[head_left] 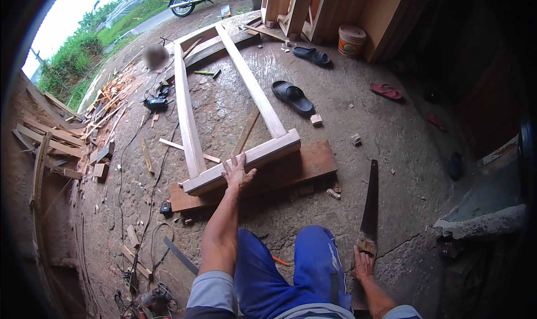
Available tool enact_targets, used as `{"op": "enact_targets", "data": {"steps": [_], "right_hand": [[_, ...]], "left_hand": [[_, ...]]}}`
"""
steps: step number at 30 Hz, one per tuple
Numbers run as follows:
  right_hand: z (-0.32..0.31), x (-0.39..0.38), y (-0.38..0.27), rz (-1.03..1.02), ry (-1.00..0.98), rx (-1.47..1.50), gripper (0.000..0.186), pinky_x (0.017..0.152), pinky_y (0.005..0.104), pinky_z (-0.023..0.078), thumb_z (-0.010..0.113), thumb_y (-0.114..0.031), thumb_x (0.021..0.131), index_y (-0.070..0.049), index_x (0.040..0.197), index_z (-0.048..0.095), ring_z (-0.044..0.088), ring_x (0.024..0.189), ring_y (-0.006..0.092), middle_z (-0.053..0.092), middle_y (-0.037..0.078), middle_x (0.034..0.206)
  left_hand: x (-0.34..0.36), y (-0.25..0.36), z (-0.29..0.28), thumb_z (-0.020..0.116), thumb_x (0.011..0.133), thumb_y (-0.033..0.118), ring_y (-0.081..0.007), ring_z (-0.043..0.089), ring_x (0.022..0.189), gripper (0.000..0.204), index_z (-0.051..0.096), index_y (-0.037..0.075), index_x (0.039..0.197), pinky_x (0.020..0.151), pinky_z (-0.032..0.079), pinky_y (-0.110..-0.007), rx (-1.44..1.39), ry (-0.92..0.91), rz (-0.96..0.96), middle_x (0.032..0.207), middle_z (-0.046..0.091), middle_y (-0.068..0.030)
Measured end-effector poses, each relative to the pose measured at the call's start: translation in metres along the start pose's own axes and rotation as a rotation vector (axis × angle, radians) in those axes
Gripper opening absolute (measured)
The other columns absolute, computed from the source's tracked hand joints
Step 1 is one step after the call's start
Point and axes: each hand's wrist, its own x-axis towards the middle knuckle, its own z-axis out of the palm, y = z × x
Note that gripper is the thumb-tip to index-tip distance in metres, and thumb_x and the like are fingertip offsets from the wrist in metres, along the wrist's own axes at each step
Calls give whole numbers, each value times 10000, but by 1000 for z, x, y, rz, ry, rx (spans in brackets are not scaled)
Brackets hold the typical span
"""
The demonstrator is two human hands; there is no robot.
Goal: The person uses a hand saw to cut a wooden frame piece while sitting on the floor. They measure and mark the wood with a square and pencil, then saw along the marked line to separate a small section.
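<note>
My left hand [239, 176] lies with fingers spread on the near rail of a pale wooden frame [246, 159]. The frame's two long side pieces run away from me to a far crosspiece. Its near end rests on a reddish-brown plank [316, 163] on the floor. Off to my right, a handsaw [370, 201] with a dark blade points away from me, low over the floor or lying on it. My right hand [363, 265] is at the saw's wooden handle, its fingers closed on it and partly covering it.
Black sandals [293, 97] and a bucket [351, 40] stand beyond the frame's right side. A hammer [208, 73] lies inside the frame. Power cords, a dark power tool [156, 104] and heaped wood offcuts [103, 115] occupy the left. A concrete ledge [481, 223] juts in at right.
</note>
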Motion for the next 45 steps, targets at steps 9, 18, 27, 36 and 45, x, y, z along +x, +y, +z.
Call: {"op": "enact_targets", "data": {"steps": [9, 18, 27, 36, 45], "right_hand": [[-199, 50, -110, -110, 824, 565, 626, 827, 439, 527, 607, -135, 947, 15, 1520, 403, 647, 952, 314, 649, 156, 1097], [-218, 150, -182, -360, 772, 800, 402, 781, 387, 596, 666, -173, 981, 23, 1329, 626, 740, 964, 349, 686, 242, 1240], [-189, 152, -189, -468, 787, 721, 367, 628, 384, 600, 714, -160, 945, 5, 1268, 657, 752, 809, 354, 695, 238, 1223], [-191, 131, -173, -383, 664, 738, 416, 625, 370, 594, 727, -180, 932, 24, 1285, 648, 753, 771, 334, 726, 224, 1135], [-193, 140, -185, -375, 686, 687, 409, 659, 376, 599, 706, -131, 937, 43, 1299, 631, 752, 799, 356, 721, 246, 1138]], "left_hand": [[38, 15, -2, 610, 892, 686, -485, 1, 1560, 883, 304, 260, 1603, 1221, 44, -691, 5, 11, -132, 1707, 151, -143], [40, 56, 22, 565, 901, 716, -456, -35, 1568, 815, 389, 289, 1573, 1223, -38, -655, -36, 64, -125, 1713, 152, -104], [43, 50, 23, 547, 894, 735, -466, -30, 1565, 818, 403, 294, 1567, 1214, -43, -663, -17, 76, -112, 1710, 167, -108], [50, 46, 29, 562, 885, 735, -463, 3, 1564, 801, 445, 293, 1542, 1212, -26, -674, -19, 135, -87, 1700, 198, -108], [45, 44, 31, 570, 887, 726, -460, 1, 1566, 790, 466, 273, 1527, 1212, -33, -671, -34, 141, -86, 1702, 193, -109]]}}
